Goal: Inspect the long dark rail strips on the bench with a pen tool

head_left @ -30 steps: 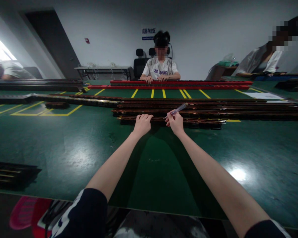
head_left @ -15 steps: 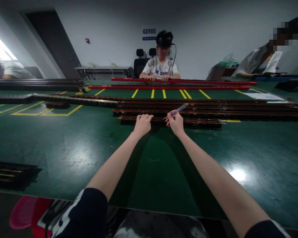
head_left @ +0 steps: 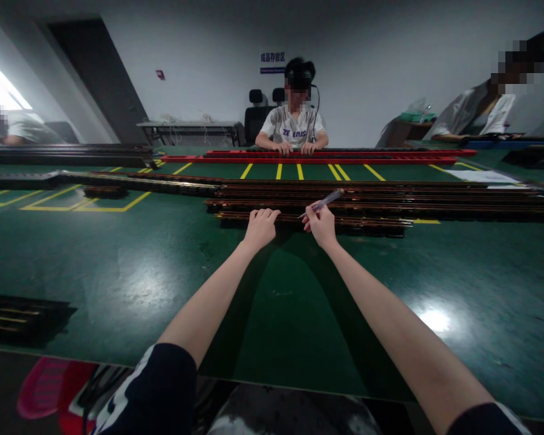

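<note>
My right hand (head_left: 321, 226) is closed around a small screwdriver (head_left: 329, 198) with a see-through handle. Its thin tip points left and down, close to the nearest of the long dark strips (head_left: 367, 223). My left hand (head_left: 262, 228) lies on the left part of that same strip, fingers bent over it; what the fingertips do beneath is hidden. Behind the near strip, more dark strips (head_left: 435, 196) with copper-coloured lines lie side by side across the green table (head_left: 154, 266).
Across the table a person (head_left: 294, 124) holds a red bar (head_left: 367, 153); another red bar (head_left: 190, 160) lies before it. Dark bars (head_left: 68, 154) lie at far left, more strips (head_left: 18, 317) at near left. White paper (head_left: 483, 176) is at right. A pink stool (head_left: 40, 386) stands below the edge.
The person opposite has brought the rear red bar nearer, against the front one, and their hands came with it. My own hands and the screwdriver have stayed in place.
</note>
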Available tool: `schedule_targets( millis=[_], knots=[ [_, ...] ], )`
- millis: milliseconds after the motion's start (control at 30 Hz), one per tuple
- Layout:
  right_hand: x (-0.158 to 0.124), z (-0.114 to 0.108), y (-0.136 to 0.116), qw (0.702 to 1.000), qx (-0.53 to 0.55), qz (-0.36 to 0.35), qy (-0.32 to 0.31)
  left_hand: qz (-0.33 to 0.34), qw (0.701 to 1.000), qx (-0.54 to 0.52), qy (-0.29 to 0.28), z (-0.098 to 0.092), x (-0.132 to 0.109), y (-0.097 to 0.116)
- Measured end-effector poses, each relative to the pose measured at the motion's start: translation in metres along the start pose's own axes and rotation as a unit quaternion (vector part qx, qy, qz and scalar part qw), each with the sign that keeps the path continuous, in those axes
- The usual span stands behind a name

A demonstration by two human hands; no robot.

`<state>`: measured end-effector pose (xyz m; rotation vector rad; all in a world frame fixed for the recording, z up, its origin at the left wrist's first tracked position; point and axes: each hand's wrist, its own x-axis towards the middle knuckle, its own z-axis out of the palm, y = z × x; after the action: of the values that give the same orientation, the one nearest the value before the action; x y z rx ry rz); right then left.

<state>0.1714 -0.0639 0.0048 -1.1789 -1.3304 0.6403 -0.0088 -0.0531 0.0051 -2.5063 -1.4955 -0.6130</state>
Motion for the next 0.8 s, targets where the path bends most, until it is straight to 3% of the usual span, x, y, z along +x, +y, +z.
schedule_targets(
  millis=[800],
  knots=[
    [-0.0004,-0.0006,-0.0019,1.000,-0.004,-0.003,-0.003,-0.004,1.000,-0.006,-0.006,-0.0007,0.0003,0.0000]
  ],
)
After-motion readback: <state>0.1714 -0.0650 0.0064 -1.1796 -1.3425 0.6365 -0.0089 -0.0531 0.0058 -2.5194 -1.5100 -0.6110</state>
